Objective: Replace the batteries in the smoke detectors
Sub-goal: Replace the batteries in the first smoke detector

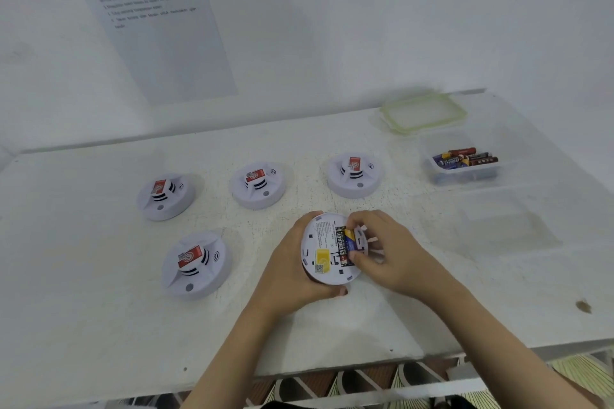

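Fingertips (357,256) of the right hand (388,252) are pinching the battery (344,244), thumb at its near end, forefinger curling over the far end. Its long axis is running near-to-far across the open back of the smoke detector (324,249), lying in the compartment toward the detector's right edge, directly under those fingers. Left hand (292,272) is cupping the detector from its left and underneath, tilting the back up off the table (99,325). Whether the battery is fully seated is hard to tell. Right hand is plainly the nearer one. Container of batteries (465,159) is sitting well apart, far right; four other detectors (196,262) are resting face up to the left.
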### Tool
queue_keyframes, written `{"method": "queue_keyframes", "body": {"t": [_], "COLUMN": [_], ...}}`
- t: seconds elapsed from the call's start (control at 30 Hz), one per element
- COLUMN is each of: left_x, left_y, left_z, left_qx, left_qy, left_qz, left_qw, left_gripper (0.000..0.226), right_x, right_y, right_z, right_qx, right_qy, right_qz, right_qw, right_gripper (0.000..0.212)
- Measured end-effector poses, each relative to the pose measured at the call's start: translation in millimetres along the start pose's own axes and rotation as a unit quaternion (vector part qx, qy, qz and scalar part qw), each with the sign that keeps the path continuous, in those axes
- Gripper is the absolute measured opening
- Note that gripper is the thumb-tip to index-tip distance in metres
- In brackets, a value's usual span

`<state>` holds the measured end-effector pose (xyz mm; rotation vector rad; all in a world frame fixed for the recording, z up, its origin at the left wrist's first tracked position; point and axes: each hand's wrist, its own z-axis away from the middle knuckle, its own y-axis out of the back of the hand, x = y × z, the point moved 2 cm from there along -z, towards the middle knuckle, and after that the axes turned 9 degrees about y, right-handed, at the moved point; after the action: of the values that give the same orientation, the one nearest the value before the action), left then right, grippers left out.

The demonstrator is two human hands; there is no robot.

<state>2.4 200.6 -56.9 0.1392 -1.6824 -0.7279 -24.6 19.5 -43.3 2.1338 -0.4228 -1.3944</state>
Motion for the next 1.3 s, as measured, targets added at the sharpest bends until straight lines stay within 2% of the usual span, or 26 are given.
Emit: {"method": "queue_keyframes", "body": {"t": [0.17,0.37,0.53,0.7,0.87,1.0,1.07,1.17,1.3], "left_x": [2.0,-2.3,1.5,14.6,45.6,66.2,73.5,82.5,96.4], "left_y": [0.3,-0.8,-1.5,-4.4,-9.8,-21.3,-31.3,-49.5,-71.3], "left_z": [0.1,-0.3,-1.1,-3.3,-15.4,-30.6,-38.3,-47.9,-58.2], "left_qx": [-0.002,-0.008,-0.020,-0.016,-0.005,-0.012,-0.021,-0.042,-0.056], "left_qy": [-0.007,-0.002,0.001,-0.013,-0.044,-0.060,-0.060,-0.066,-0.085], "left_qz": [-0.001,-0.002,0.014,0.046,0.069,0.078,0.080,0.081,0.074], "left_qw": [1.000,1.000,1.000,0.999,0.997,0.995,0.995,0.994,0.992], "left_gripper": [0.098,0.097,0.098,0.098,0.101,0.101,0.103,0.104,0.102], "right_x": [-0.8,-1.2,-5.2,-17.6,-23.2,-13.0,-1.7,18.5,27.6], "right_y": [4.4,6.9,7.7,22.4,65.5,111.4,129.3,146.8,158.1], "right_z": [-6.7,-2.8,0.1,5.1,16.1,39.5,51.8,65.8,71.5], "right_qx": [-0.035,-0.029,0.093,0.160,0.290,0.364,0.349,0.277,0.157], "right_qy": [-0.012,-0.028,0.025,0.027,0.010,-0.055,-0.104,-0.164,-0.162], "right_qz": [0.007,-0.072,0.038,0.005,-0.064,-0.008,0.047,0.100,0.170], "right_qw": [0.999,0.997,0.995,0.987,0.955,0.930,0.930,0.941,0.959], "right_gripper": [0.033,0.026,0.011,0.016,0.009,0.015,0.020,0.024,0.024]}}
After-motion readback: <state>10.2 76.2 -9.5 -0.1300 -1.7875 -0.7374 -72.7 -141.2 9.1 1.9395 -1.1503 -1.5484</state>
